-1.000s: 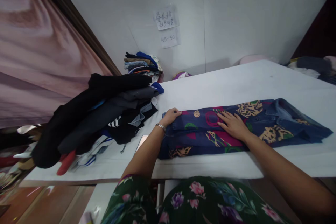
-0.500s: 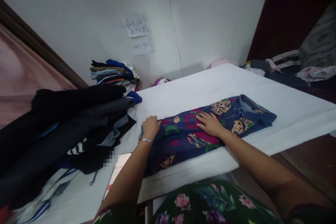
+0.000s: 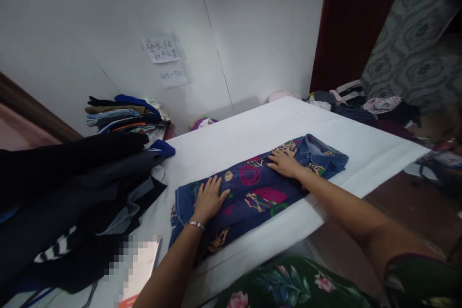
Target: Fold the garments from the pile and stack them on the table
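A folded denim shirt (image 3: 249,202) with a bright printed front lies lengthwise on the white table (image 3: 238,139). Its collar points to the right and its hem end to the left. My left hand (image 3: 209,197) rests flat near the hem end, fingers spread, with a bracelet at the wrist. Farther right, my right hand (image 3: 284,162) lies on the shirt just below the collar, its fingers stretched out. Neither hand grips the cloth. The shirt's near edge is partly hidden by my left forearm.
A heap of dark clothes (image 3: 79,187) covers the left side, with a folded stack (image 3: 126,113) behind it. A phone (image 3: 142,264) lies at the front left. More clothes (image 3: 357,103) lie beyond the table's right side. Handwritten paper signs (image 3: 166,50) hang on the wall.
My left hand has gone from bent fingers at the shirt's left end to lying flat on it. My right hand has slid toward the collar. The view has turned right.
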`<action>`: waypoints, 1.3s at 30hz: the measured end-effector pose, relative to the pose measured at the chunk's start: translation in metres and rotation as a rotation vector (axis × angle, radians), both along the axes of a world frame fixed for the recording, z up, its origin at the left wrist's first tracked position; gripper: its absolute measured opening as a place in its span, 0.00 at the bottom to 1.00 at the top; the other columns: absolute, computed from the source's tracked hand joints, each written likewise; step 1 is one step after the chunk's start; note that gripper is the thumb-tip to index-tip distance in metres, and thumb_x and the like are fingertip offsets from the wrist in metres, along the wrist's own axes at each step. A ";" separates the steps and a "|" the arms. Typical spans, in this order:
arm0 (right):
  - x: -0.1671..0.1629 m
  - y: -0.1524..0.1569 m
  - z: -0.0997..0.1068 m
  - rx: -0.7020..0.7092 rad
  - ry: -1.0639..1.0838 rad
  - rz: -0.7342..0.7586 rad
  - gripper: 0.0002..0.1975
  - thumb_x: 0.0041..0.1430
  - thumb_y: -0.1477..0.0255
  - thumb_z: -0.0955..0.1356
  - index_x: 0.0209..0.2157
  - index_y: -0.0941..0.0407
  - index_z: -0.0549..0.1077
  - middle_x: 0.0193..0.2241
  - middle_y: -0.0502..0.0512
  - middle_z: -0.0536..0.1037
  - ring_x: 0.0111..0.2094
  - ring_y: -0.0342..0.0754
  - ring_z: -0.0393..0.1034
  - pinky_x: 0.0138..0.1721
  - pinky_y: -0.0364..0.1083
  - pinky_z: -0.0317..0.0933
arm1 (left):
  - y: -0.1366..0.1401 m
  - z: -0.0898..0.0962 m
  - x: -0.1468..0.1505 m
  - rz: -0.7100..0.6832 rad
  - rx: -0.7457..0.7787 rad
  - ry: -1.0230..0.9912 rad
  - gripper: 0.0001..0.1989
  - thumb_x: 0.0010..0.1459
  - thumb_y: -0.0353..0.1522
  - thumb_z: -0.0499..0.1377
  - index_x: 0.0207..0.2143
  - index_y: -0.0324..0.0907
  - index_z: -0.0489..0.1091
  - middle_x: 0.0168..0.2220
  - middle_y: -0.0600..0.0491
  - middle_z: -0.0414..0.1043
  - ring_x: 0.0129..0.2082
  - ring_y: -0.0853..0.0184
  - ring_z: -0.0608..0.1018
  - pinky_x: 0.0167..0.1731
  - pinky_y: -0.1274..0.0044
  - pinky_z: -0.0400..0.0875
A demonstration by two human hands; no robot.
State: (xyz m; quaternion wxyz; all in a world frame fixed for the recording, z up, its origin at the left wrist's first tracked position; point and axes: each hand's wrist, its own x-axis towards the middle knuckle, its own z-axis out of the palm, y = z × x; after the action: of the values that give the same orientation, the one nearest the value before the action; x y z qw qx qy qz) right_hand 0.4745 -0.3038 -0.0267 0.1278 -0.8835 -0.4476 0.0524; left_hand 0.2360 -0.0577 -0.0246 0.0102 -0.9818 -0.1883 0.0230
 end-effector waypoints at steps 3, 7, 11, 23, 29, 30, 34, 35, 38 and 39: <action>0.023 -0.022 -0.005 -0.018 -0.022 -0.049 0.26 0.66 0.57 0.57 0.58 0.55 0.68 0.62 0.61 0.64 0.65 0.58 0.51 0.62 0.62 0.44 | 0.000 0.000 0.000 -0.003 0.009 -0.012 0.33 0.65 0.48 0.43 0.65 0.39 0.55 0.67 0.45 0.52 0.67 0.57 0.55 0.64 0.61 0.48; 0.041 -0.039 -0.006 0.065 -0.026 -0.003 0.22 0.67 0.60 0.56 0.52 0.53 0.73 0.55 0.57 0.72 0.58 0.53 0.63 0.57 0.53 0.56 | 0.001 -0.004 0.000 -0.010 0.010 -0.033 0.32 0.64 0.48 0.44 0.65 0.41 0.57 0.67 0.45 0.53 0.66 0.56 0.56 0.64 0.60 0.49; 0.071 -0.044 0.004 0.075 -0.103 -0.212 0.21 0.66 0.67 0.55 0.51 0.54 0.74 0.54 0.55 0.74 0.56 0.50 0.65 0.56 0.47 0.57 | 0.001 -0.004 -0.001 -0.024 0.032 -0.045 0.31 0.65 0.48 0.44 0.64 0.41 0.58 0.66 0.44 0.54 0.66 0.56 0.57 0.63 0.60 0.50; 0.124 -0.058 0.004 -0.070 -0.042 -0.496 0.13 0.57 0.65 0.66 0.38 0.55 0.80 0.47 0.61 0.77 0.52 0.60 0.68 0.52 0.60 0.58 | 0.000 -0.004 0.000 -0.013 0.036 -0.027 0.33 0.65 0.48 0.43 0.65 0.39 0.56 0.67 0.45 0.53 0.66 0.56 0.56 0.63 0.61 0.49; 0.127 -0.057 0.017 0.037 0.024 -0.517 0.19 0.53 0.70 0.68 0.48 0.54 0.77 0.50 0.58 0.77 0.51 0.57 0.68 0.53 0.55 0.60 | -0.002 -0.001 0.001 -0.008 0.035 -0.022 0.31 0.65 0.47 0.44 0.65 0.41 0.57 0.67 0.46 0.53 0.66 0.57 0.56 0.63 0.61 0.50; 0.125 -0.061 0.021 0.072 0.028 -0.512 0.21 0.55 0.71 0.67 0.51 0.55 0.75 0.50 0.58 0.76 0.51 0.55 0.69 0.53 0.52 0.61 | -0.002 -0.001 0.001 -0.010 0.038 -0.020 0.31 0.65 0.47 0.43 0.65 0.41 0.56 0.67 0.46 0.52 0.66 0.57 0.56 0.63 0.60 0.50; 0.107 -0.099 0.029 0.237 0.094 -0.465 0.20 0.60 0.68 0.63 0.51 0.59 0.75 0.46 0.56 0.79 0.45 0.50 0.72 0.48 0.46 0.65 | -0.001 -0.002 0.002 -0.019 0.050 -0.011 0.32 0.65 0.47 0.43 0.65 0.40 0.56 0.67 0.46 0.52 0.67 0.56 0.56 0.63 0.60 0.50; 0.099 -0.112 0.028 0.300 0.138 -0.444 0.20 0.59 0.67 0.63 0.49 0.59 0.76 0.44 0.56 0.80 0.43 0.51 0.73 0.47 0.47 0.66 | 0.000 -0.002 0.002 -0.020 0.051 -0.010 0.32 0.65 0.47 0.43 0.65 0.39 0.55 0.67 0.46 0.52 0.67 0.56 0.55 0.63 0.60 0.50; 0.073 -0.154 0.016 0.446 0.255 -0.405 0.18 0.56 0.64 0.65 0.43 0.57 0.79 0.39 0.55 0.81 0.42 0.54 0.74 0.47 0.52 0.67 | 0.001 -0.005 0.002 -0.026 0.053 -0.021 0.33 0.65 0.47 0.43 0.65 0.38 0.55 0.67 0.44 0.50 0.67 0.56 0.55 0.63 0.59 0.51; 0.064 -0.166 0.011 0.460 0.266 -0.406 0.17 0.56 0.65 0.65 0.42 0.56 0.79 0.41 0.55 0.81 0.44 0.54 0.74 0.49 0.53 0.66 | 0.001 -0.006 0.002 -0.029 0.057 -0.036 0.33 0.65 0.47 0.43 0.65 0.38 0.55 0.68 0.43 0.49 0.67 0.55 0.55 0.63 0.59 0.51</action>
State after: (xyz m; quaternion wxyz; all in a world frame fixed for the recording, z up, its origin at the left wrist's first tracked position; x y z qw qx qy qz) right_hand 0.5389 -0.4698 -0.0159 0.3891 -0.8880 -0.2421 0.0382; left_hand 0.2377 -0.0564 -0.0301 0.0350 -0.9840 -0.1748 -0.0004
